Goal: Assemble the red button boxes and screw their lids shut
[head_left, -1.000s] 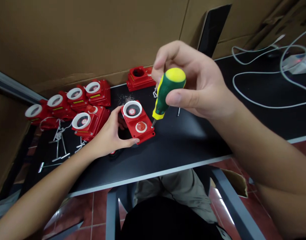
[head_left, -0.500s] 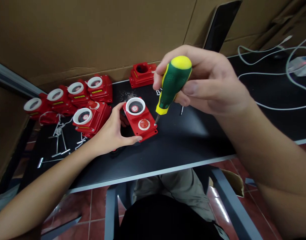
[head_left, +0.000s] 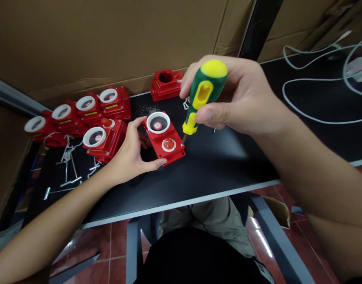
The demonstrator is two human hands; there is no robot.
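My left hand (head_left: 132,152) grips a red alarm box (head_left: 159,142) by its left side, thumb at the lower corner and fingers at the upper one. The box has a white-ringed round opening and a small red dome in a pale ring. My right hand (head_left: 232,92) holds a green and yellow screwdriver (head_left: 205,92), its fingers wrapped around the handle. The screwdriver slants down, its tip at a screw (head_left: 182,144) on the box's right corner. Close to my left forearm, another red alarm box (head_left: 110,140) stands tilted on the black table (head_left: 210,165).
Several similar red boxes (head_left: 88,112) line the back left. A red housing with an open hole (head_left: 166,90) stands against the cardboard wall (head_left: 124,39). Metal T-shaped rods (head_left: 65,165) with white cord lie at the left. White cables (head_left: 313,116) loop across the right.
The screwdriver handle has turned in my right hand, now showing a yellow oval on its side. Its tip stays at the box's corner. The view has shifted slightly.
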